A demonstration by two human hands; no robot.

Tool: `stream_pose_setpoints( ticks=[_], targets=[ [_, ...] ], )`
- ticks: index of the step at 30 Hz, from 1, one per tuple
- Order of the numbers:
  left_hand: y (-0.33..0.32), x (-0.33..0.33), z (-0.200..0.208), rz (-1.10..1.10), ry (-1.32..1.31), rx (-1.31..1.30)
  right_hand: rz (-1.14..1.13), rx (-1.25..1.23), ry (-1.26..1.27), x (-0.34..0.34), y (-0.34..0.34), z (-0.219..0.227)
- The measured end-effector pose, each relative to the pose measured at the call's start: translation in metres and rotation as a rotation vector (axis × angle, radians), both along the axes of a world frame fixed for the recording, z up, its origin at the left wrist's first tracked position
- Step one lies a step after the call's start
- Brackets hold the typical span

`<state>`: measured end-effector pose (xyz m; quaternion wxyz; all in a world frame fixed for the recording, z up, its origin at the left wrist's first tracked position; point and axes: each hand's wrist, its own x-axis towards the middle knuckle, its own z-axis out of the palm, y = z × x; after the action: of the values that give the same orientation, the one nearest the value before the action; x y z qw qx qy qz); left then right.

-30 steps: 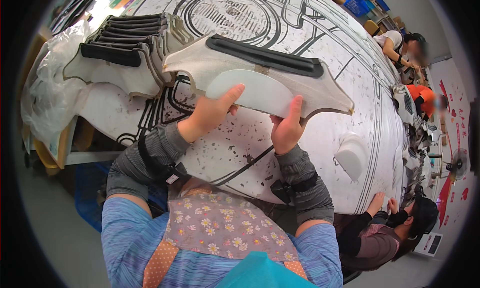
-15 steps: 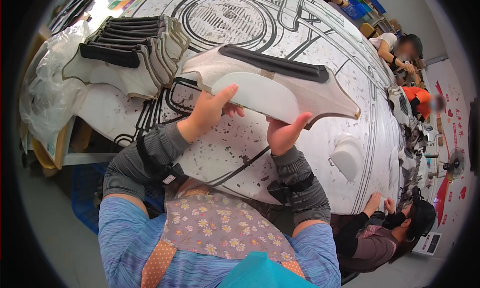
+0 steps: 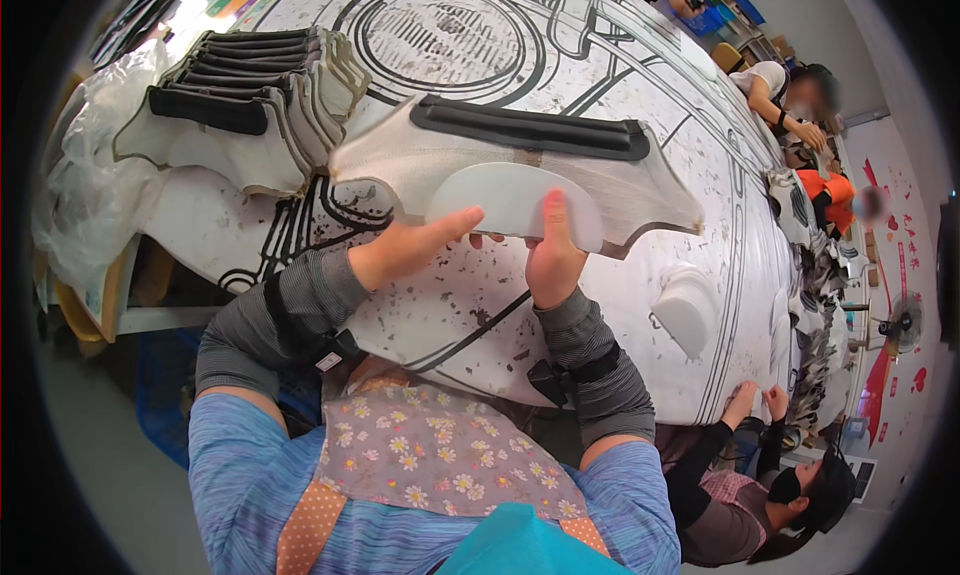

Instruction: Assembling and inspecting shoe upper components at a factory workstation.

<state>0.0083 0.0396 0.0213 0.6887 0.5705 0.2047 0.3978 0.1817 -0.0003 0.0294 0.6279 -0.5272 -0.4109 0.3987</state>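
Note:
Between my hands, over the table, is a light grey fabric shoe upper with a black padded strip along its far edge. A white half-moon stiffener lies on its near middle edge. My right hand is closed on that edge, its thumb pressed flat on the stiffener and its fingers underneath. My left hand grips the same edge further left, thumb tip at the stiffener's left part; its fingers are mostly hidden below.
A stack of similar uppers stands at the left beside clear plastic wrapping. More white half-moon pieces are piled at the right on the printed white tabletop. A co-worker sits at the right edge; others work further off.
My right thumb has moved up from the stiffener's corner and now presses on its face. My left hand has shifted slightly down and left, and the upper has moved slightly left.

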Motion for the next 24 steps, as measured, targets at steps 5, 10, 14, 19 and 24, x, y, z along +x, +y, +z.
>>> stream_pose_setpoints(
  ticks=[5,10,14,19,24],
  targets=[
    [0.006,0.002,0.004,0.066,0.03,-0.123,0.09,0.056,-0.02,-0.004,0.003,0.001],
    [0.004,0.005,0.0,0.154,-0.068,-0.108,0.188,0.192,0.068,-0.015,0.001,0.0],
    [0.006,0.001,-0.011,0.019,0.04,-0.067,0.24,0.1,-0.213,-0.008,0.002,0.002],
    [0.003,-0.005,-0.011,-0.05,0.067,0.058,0.266,0.072,-0.155,-0.009,0.0,0.007],
    [0.003,0.007,-0.016,0.055,0.017,-0.118,0.352,-0.066,0.007,-0.015,-0.003,0.001]
  ],
)
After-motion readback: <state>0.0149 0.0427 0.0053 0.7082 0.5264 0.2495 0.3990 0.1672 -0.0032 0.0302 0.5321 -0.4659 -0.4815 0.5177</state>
